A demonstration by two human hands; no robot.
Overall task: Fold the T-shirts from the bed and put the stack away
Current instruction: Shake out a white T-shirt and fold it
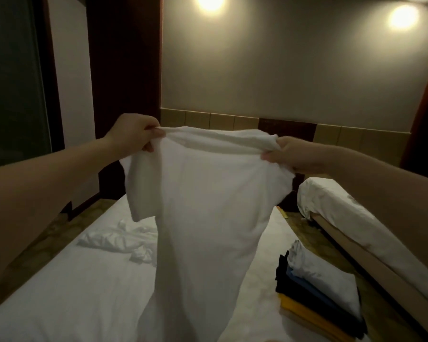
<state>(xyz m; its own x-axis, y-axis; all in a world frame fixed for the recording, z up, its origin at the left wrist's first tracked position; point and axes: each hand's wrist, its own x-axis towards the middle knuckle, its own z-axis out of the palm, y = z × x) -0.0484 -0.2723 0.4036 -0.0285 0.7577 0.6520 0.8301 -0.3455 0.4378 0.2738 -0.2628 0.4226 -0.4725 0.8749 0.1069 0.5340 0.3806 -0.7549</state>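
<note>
Head view: left hand and right hand each pinch the white T-shirt at its shoulders; it hangs above the bed.

Matt white cloth T-shirt (creased)

— What sort of room are you in?
— A bedroom, hotel-like I'd say. I see a white-sheeted bed near me, a second bed on the right, and two lamps glowing on the far wall.
</note>
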